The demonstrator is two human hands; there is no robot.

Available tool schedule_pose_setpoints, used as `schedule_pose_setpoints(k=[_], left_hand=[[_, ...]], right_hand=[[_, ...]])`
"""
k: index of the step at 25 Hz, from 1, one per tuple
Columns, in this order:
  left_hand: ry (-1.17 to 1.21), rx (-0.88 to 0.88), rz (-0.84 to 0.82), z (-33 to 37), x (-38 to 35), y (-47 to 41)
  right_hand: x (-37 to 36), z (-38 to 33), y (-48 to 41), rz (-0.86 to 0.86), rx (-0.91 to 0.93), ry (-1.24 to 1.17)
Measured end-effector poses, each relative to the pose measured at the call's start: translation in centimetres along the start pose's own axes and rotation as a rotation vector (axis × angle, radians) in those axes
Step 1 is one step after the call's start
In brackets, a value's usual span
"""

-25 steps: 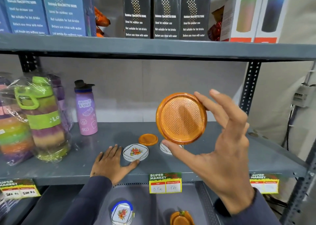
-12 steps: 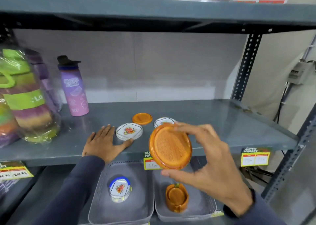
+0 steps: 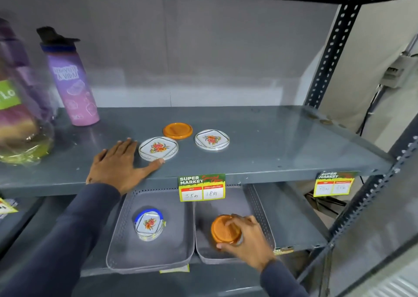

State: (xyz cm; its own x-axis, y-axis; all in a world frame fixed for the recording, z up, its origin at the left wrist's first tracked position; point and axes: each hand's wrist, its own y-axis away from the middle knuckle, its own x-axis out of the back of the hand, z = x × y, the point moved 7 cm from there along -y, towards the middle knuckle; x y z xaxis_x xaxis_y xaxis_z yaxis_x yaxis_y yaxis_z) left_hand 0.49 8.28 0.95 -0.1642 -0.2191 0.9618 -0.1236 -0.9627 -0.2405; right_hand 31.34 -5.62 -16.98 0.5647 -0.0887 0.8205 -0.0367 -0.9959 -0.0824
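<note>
My right hand [image 3: 245,239] grips a round orange lid [image 3: 222,230] low inside the right grey tray [image 3: 260,208] on the lower shelf. My left hand [image 3: 117,165] rests flat on the middle shelf [image 3: 271,147], its thumb touching a white floral coaster [image 3: 158,148]. A second white floral coaster [image 3: 212,139] and a small orange lid [image 3: 177,130] lie further back on that shelf. The left grey tray [image 3: 119,235] holds a stack of floral coasters with a blue rim [image 3: 149,224].
A purple water bottle [image 3: 72,82] stands at the shelf's back left, beside wrapped multicoloured bottles [image 3: 18,120]. Price tags [image 3: 202,187] hang on the shelf's front edge. A perforated steel upright [image 3: 330,52] bounds the right side.
My right hand has carried the orange lid from in front of the middle shelf down into the right tray. The view has tilted downward. My left hand has stayed on the shelf.
</note>
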Motion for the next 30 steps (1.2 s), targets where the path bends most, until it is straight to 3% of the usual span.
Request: schedule_pose_setpoints(k=[4,8,21,23,28,30], left_hand=[[0.005,0.002,-0.001,0.0,0.1,-0.1],[-0.009,0.004,0.007,-0.1,0.0,-0.2],[-0.023,0.011,0.017,0.0,0.2,-0.2],[-0.022,0.009,0.013,0.1,0.3,-0.1],[-0.026,0.011,-0.004,0.3,0.2,0.3],[-0.029,0.010,-0.002,0.4,0.1,0.2]], right_hand=[[-4.0,4.4,-2.5,-0.071,-0.203,0.047],[-6.2,5.7,-3.7,-0.116,-0.252,0.126],[-7.2,6.7,-3.7,-0.126,-0.180,0.184],[-4.8,4.3,-3.2,0.010,-0.059,0.116],[5.9,-5.1,2.8,0.728,0.490,-0.034],[9.5,-9.1,5.0,0.868,0.657,-0.053]])
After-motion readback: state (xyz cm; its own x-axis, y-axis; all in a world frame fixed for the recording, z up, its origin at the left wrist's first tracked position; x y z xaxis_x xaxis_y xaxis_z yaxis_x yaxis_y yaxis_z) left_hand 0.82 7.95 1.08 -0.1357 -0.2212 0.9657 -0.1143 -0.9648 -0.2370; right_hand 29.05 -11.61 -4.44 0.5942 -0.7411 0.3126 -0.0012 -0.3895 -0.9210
